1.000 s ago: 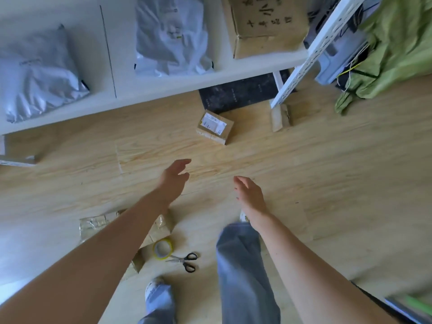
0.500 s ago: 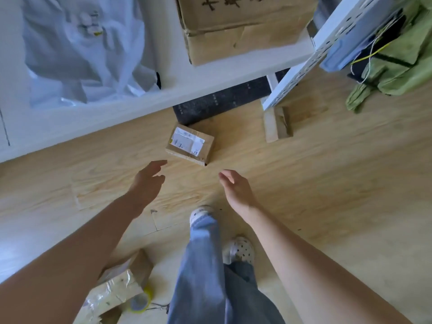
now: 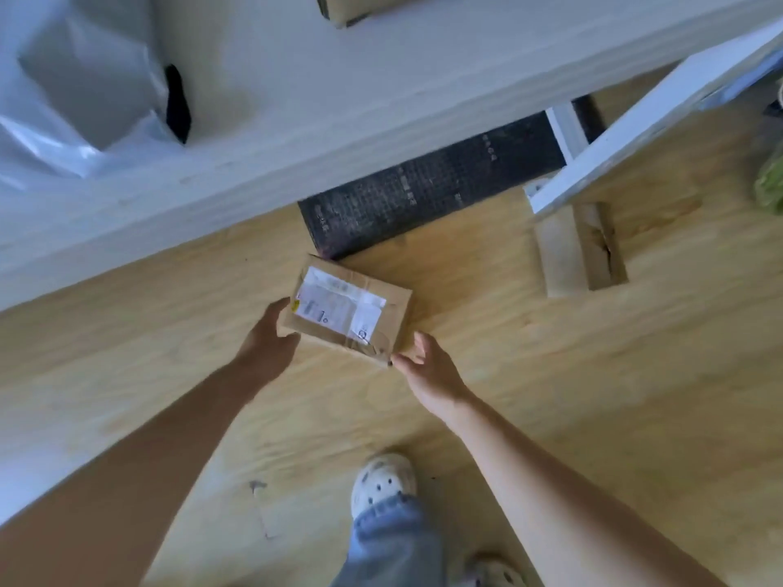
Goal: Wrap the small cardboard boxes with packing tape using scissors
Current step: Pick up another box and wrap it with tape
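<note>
While the left hand [image 3: 269, 338] cups the near left corner of the small cardboard box [image 3: 381, 307], its fingers bent round the left end and its thumb along the near side, the right hand [image 3: 430, 366] is spread open, thumb raised, with its fingertips [image 3: 396, 360] at the box's near right corner; whether they press it is hard to tell. The box lies flat on the wooden floor [image 3: 551, 374], its white label [image 3: 334, 305] facing up under clear tape, just in front of the white shelf [image 3: 339, 91]. Its far corner sits just beside a black printed board [image 3: 423, 192] that runs under the shelf. To the right, a wooden block [image 3: 567, 252] lies at the foot of the shelf's white post [image 3: 635, 125]. On the shelf's left end rests a silvery plastic bag [image 3: 63, 99]. Near the person, a white clog [image 3: 381, 480] and a blue jeans leg [image 3: 390, 544] stand on the floor.
</note>
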Demonstrator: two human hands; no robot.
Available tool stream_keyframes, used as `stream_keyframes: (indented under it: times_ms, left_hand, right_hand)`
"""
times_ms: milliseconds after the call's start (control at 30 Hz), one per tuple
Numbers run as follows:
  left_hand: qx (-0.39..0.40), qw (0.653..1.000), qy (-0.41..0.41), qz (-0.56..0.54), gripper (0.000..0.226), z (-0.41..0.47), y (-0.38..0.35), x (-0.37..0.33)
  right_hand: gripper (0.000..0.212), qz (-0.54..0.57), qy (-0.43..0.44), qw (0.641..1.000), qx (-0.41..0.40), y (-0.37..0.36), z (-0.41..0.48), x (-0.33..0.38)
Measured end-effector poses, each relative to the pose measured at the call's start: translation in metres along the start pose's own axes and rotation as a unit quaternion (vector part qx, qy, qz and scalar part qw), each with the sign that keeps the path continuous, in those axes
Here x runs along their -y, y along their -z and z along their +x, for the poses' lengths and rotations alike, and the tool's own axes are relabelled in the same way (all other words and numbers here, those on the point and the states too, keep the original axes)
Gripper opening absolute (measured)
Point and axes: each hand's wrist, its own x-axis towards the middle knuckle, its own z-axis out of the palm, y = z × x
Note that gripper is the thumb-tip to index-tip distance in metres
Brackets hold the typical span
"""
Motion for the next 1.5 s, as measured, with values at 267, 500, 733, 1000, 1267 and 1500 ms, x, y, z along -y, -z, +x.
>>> stream_keyframes:
  times_ms: [267, 500, 733, 1000, 1267, 1500]
  left_hand:
    - [-0.003, 1.000, 0.015, 0.017, 0.067, 0.071, -0.011, 0.008]
    - [-0.012, 0.997, 0.028, -0.072, 0.035, 0.078, -0.031, 0.013]
    - [0.014, 0.992, 0.050, -0.113, 0.037, 0.028, -0.027, 0.021]
    - [0.040, 0.989, 0.033, -0.136, 0.039, -0.074, -0.006, 0.003]
    - [0.032, 0.973, 0.031, -0.226, 0.041, -0.254, 0.035, 0.004]
    - [0.025, 0.950, 0.063, -0.305, 0.043, -0.419, 0.066, 0.034]
  right_hand:
    - [0.061, 0.059, 0.002, 0.998, -0.007, -0.020, 0.057, 0.002]
    - [0.047, 0.089, 0.013, 0.996, -0.003, -0.023, 0.056, -0.013]
    - [0.049, 0.093, -0.023, 0.995, 0.011, -0.014, 0.015, -0.023]
    - [0.047, 0.109, -0.014, 0.994, -0.020, 0.000, -0.082, -0.028]
    - [0.031, 0.100, 0.026, 0.994, -0.030, 0.019, -0.242, -0.025]
    - [0.034, 0.103, 0.053, 0.993, -0.014, 0.011, -0.382, -0.037]
